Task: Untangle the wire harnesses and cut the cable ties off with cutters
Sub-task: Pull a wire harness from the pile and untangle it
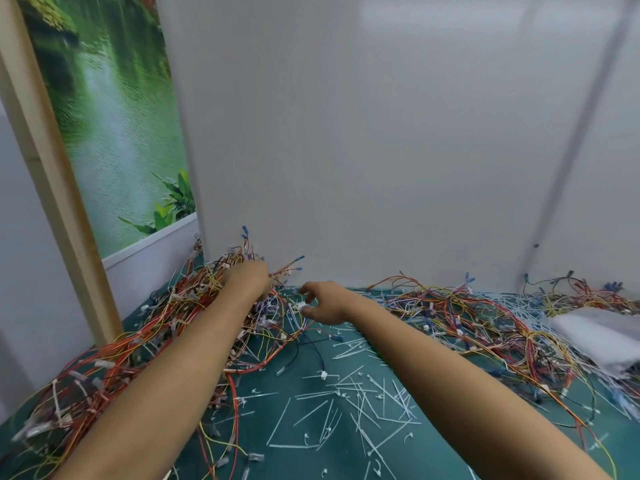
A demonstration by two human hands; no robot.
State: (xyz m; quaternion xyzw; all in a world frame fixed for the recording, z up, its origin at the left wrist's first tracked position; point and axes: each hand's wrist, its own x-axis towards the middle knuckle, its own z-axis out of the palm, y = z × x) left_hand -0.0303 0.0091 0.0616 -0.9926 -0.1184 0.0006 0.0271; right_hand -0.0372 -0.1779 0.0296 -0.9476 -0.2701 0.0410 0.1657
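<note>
A big tangle of red, orange and yellow wire harnesses (pixel 180 306) covers the left side of the green table. My left hand (pixel 249 280) reaches into its far end by the white wall, fingers buried among the wires; its grip is hidden. Just to the right, my right hand (pixel 323 303) pinches a small white connector (pixel 300 305) on a harness between thumb and fingers. A second tangle of harnesses (pixel 467 320) lies on the right. No cutters are in view.
Several cut white cable ties (pixel 363 393) litter the green mat (pixel 298 455) between my arms. A white panel wall (pixel 381 168) closes the back. A pale blurred object (pixel 595 337) sits at the right edge. A wooden post (pixel 52 185) stands at left.
</note>
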